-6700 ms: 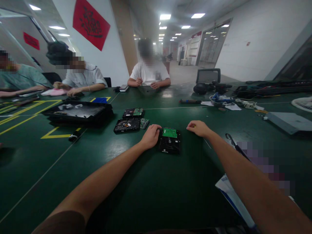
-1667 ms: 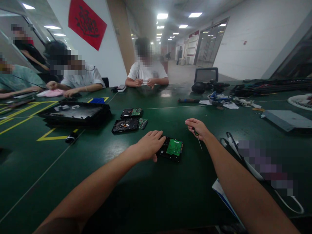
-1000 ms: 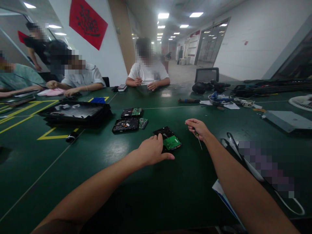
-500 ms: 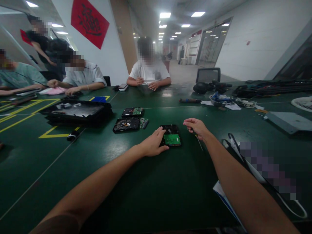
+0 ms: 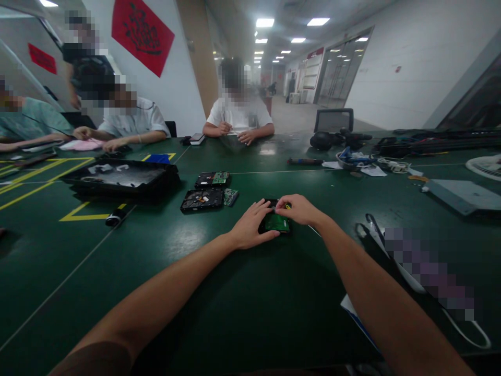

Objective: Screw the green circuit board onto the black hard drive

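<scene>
A black hard drive (image 5: 276, 223) with a green circuit board on top lies on the dark green table (image 5: 219, 292) in front of me. My left hand (image 5: 251, 226) grips its left edge, thumb along the near side. My right hand (image 5: 296, 210) is closed on a small screwdriver with a yellow-green handle, held over the drive's far end. The screwdriver's tip is hidden by my fingers.
Two more opened drives (image 5: 202, 199) and a loose board (image 5: 230, 196) lie left of it, beside a black tray (image 5: 121, 179). Several people sit across the table. Cables and tools (image 5: 352, 159) are at the right, a grey case (image 5: 462, 194) further right, a strap and papers (image 5: 376, 235) beside my right arm.
My left hand turned the drive round on the table and now holds it square. My right hand, earlier held off to the right with the screwdriver, has come in over the drive.
</scene>
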The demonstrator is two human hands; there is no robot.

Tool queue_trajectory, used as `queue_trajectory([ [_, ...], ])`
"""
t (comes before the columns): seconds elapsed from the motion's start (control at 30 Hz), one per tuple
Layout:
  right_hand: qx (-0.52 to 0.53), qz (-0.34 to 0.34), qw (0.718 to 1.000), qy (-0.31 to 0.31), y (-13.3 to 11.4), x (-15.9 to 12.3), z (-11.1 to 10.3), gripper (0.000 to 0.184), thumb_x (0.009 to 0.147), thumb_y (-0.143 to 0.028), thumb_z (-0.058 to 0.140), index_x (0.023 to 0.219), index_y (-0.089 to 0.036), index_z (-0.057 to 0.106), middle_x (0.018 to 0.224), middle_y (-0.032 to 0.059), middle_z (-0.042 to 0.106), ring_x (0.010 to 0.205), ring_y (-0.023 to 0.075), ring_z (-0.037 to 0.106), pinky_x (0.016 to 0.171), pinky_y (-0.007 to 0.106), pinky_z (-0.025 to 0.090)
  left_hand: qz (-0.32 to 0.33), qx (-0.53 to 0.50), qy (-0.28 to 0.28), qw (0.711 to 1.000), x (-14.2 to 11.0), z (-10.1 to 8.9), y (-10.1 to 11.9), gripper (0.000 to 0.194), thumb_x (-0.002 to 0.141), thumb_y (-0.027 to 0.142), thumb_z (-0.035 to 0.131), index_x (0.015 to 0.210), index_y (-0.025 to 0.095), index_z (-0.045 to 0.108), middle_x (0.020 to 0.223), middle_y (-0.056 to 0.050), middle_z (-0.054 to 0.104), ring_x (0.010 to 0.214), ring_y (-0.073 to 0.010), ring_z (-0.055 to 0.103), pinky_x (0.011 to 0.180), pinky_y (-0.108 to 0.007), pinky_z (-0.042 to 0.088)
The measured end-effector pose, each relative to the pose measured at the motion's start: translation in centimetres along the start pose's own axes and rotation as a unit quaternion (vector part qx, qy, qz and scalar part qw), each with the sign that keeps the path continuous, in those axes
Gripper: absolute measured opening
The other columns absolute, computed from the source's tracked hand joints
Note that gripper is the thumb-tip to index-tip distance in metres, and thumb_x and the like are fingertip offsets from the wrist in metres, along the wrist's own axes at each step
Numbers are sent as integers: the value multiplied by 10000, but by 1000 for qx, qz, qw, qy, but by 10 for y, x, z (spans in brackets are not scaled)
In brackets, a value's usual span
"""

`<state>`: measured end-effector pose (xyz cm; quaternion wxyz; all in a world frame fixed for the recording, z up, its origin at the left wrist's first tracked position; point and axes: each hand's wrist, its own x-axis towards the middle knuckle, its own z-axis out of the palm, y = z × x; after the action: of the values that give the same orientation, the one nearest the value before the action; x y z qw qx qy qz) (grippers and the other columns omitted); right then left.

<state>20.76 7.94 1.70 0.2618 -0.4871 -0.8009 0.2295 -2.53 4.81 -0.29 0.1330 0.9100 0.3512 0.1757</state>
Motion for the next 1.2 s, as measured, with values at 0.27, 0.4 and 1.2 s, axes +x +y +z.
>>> queue_trajectory([
  [0.27, -43, 17, 999, 14, 11, -1, -4, 126, 854, -312, 693, 880, -215, 769, 912, 41, 761, 850, 194, 668, 767, 304, 474, 28, -13, 1, 1000, 1, 9, -7, 733, 900, 630, 554, 1473, 191, 427, 1610, -120, 363, 1518, -272, 296, 1271, -477, 216],
  [0.4, -57, 26, 998, 8, 17, -2, -6, 158, 872, -330, 674, 897, -207, 770, 938, 40, 765, 872, 188, 674, 784, 297, 475, 26, -24, 5, 999, 2, 12, -11, 724, 900, 627, 558, 1468, 194, 442, 1591, -119, 398, 1500, -291, 332, 1259, -485, 261],
  [1.2, -154, -21, 988, 18, 4, 0, 9, 102, 861, -276, 705, 879, -238, 798, 890, 29, 752, 841, 180, 664, 786, 289, 447, 18, -54, 13, 998, 13, 16, -20, 742, 887, 584, 616, 1485, 194, 413, 1558, -136, 443, 1500, -279, 334, 1256, -483, 260],
])
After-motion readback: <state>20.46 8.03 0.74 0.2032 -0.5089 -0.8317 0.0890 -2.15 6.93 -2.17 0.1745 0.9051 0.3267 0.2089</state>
